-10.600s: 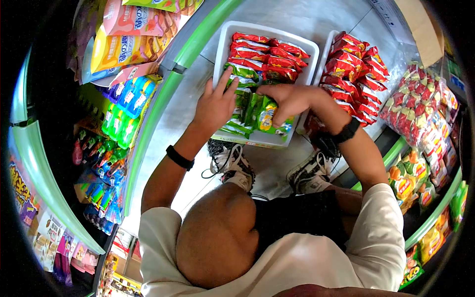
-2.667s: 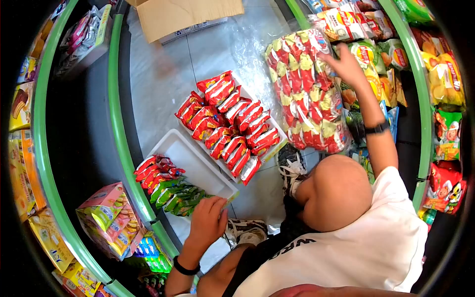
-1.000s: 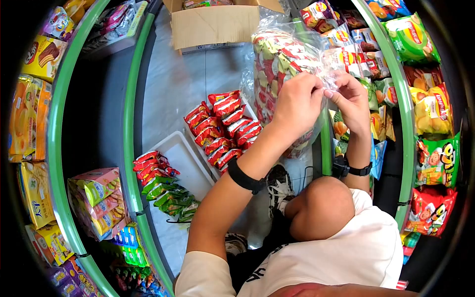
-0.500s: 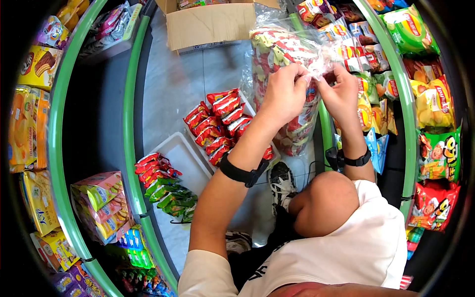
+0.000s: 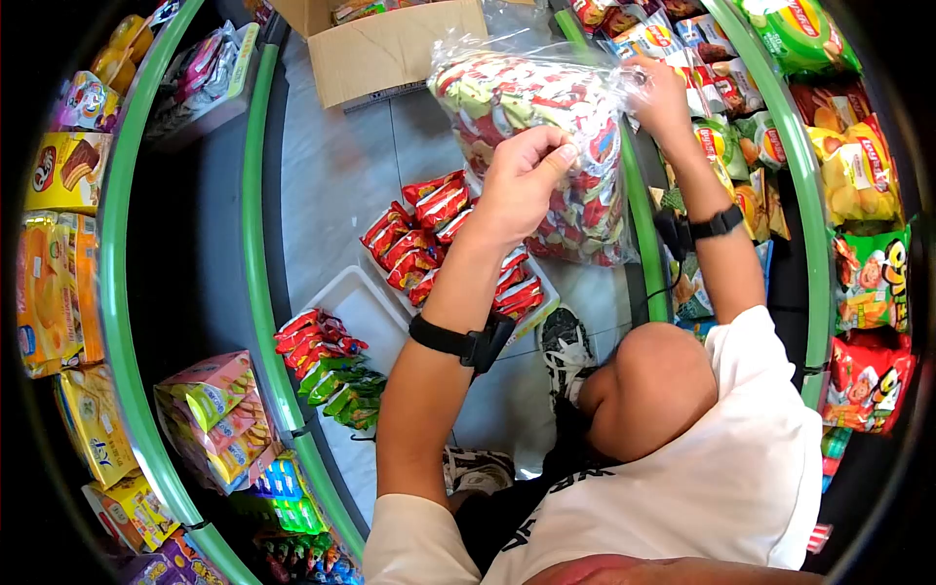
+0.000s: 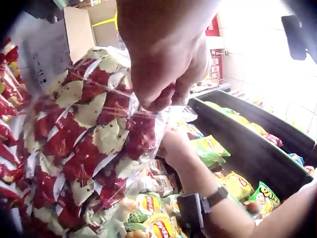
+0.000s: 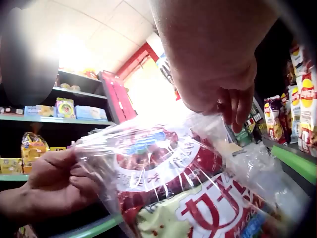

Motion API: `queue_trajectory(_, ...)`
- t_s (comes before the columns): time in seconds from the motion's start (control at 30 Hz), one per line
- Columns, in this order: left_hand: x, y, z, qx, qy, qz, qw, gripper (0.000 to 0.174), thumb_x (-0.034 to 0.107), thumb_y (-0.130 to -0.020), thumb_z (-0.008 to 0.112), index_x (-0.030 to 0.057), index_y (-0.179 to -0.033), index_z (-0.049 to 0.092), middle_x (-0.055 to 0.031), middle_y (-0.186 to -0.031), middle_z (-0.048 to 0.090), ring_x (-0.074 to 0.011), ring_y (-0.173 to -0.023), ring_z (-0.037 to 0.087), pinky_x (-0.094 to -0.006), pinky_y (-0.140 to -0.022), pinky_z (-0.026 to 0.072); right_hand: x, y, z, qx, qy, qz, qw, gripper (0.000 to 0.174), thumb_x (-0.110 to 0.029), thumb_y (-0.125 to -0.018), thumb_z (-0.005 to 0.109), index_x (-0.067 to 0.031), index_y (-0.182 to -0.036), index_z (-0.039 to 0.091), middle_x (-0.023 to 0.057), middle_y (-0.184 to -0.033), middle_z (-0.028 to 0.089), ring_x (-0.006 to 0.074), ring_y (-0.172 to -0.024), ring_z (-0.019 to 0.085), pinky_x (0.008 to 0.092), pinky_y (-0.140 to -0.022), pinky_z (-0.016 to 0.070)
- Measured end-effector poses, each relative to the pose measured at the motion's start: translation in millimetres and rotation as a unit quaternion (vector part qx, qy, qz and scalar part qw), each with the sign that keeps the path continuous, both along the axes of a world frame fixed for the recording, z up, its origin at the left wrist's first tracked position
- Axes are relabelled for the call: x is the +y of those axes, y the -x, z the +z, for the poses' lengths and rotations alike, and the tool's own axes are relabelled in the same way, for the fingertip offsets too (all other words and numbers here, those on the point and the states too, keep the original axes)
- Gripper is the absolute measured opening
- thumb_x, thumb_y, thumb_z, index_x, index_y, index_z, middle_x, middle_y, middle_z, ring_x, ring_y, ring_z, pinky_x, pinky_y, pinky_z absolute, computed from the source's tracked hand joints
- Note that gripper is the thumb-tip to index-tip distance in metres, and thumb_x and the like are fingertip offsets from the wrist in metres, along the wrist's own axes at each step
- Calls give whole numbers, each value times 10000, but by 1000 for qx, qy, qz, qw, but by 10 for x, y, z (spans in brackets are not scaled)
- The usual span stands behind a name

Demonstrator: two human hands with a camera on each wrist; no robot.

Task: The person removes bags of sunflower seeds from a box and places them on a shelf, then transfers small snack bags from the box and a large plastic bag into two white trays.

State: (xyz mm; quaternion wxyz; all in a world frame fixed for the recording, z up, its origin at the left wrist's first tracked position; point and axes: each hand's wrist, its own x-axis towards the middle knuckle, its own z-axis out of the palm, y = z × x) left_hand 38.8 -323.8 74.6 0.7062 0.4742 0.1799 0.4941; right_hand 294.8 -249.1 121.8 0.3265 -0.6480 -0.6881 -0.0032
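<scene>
A large clear plastic bag [image 5: 546,107], packed with red and cream snack packets, stands on the floor in front of the person. With thumb and fingers the left hand [image 5: 531,180] pinches the film at its near side. Farther right, the right hand [image 5: 663,97] grips the bag's loose top edge. Film is stretched between the two hands in the right wrist view, where the left hand [image 7: 59,183] shows at the left. Red packets with white lettering [image 7: 213,203] show through it. The right hand's fingertips are partly hidden behind film in the head view.
A white tray of red packets [image 5: 414,249] stands left of the bag, beside another tray [image 5: 351,292] with red and green packets. Behind is an open cardboard box [image 5: 400,54]. Green-edged shelves [image 5: 814,195] with chip bags line the right; more shelves [image 5: 117,292] stand left.
The hands reached from the trays to the bag and came together at its gathered top. They have since parted, the right moving up and away, and the film has spread between them.
</scene>
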Motion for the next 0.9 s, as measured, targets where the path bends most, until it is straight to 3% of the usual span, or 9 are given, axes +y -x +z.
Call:
queue_trajectory(0.1,14,23,6,2,-1,3,1000,108,132,-993,602,33,-995,645,23,-905,642,-48,-763,512,-205,-703,421,328,-238,32,-82,-6,2,997,234,-93,-804,635,22,-989,721,183,-851,729,270,-764,726,369,-704,565)
queue_trajectory(0.17,112,83,-166,-42,49,6,998,105,128,-989,605,38,-1034,639,-10,-937,655,-82,-787,516,-230,-738,427,480,-351,11,178,159,-55,970,182,-68,-835,630,30,-953,728,151,-841,736,211,-708,727,336,-609,586)
queue_trajectory(0.27,176,107,-241,-149,73,20,986,95,112,-995,589,44,-1048,628,-26,-969,648,-96,-820,511,-256,-775,424,608,-503,-162,247,153,-89,953,150,-47,-848,630,27,-946,716,122,-826,721,190,-680,721,304,-534,584)
queue_trajectory(0.37,228,134,-342,-217,112,42,969,97,121,-1003,581,49,-1058,615,-32,-1006,639,-102,-833,498,-274,-785,418,726,-610,-356,422,165,-109,885,81,-18,-851,611,34,-893,657,136,-813,693,222,-633,701,303,-528,577)
queue_trajectory(0.43,215,114,-425,-266,133,47,954,85,129,-1009,574,64,-1054,606,-25,-1015,628,-104,-836,488,-282,-772,414,757,-780,-534,556,219,-157,786,44,-3,-849,612,27,-880,620,132,-798,663,228,-622,673,321,-558,583)
queue_trajectory(0.57,103,116,-454,-281,155,46,946,83,135,-1006,577,73,-1056,602,-20,-1015,624,-112,-827,487,-291,-770,416,883,-991,-783,680,142,-166,700,236,118,-792,456,35,-988,558,132,-897,606,245,-869,654,358,-735,590)
queue_trajectory(0.7,-16,181,-488,-132,145,19,980,71,103,-975,543,80,-1001,605,-22,-1009,606,-137,-865,513,-306,-771,413,761,-1006,-657,758,206,11,619,208,84,-694,439,-15,-872,481,107,-837,512,244,-684,502,360,-605,473)
queue_trajectory(0.73,11,201,-472,-113,127,9,985,73,105,-966,547,73,-948,610,-24,-969,605,-138,-843,508,-298,-768,405,603,-689,-373,746,192,-15,637,145,25,-697,464,-42,-825,446,83,-778,489,229,-625,422,337,-586,403)
queue_trajectory(0.9,144,303,-29,16,100,14,995,234,207,-944,607,29,-793,601,-64,-839,606,-135,-824,510,-304,-738,411,-68,-141,187,622,269,108,727,172,-141,-966,501,-53,-971,648,32,-845,612,133,-694,537,296,-658,466)
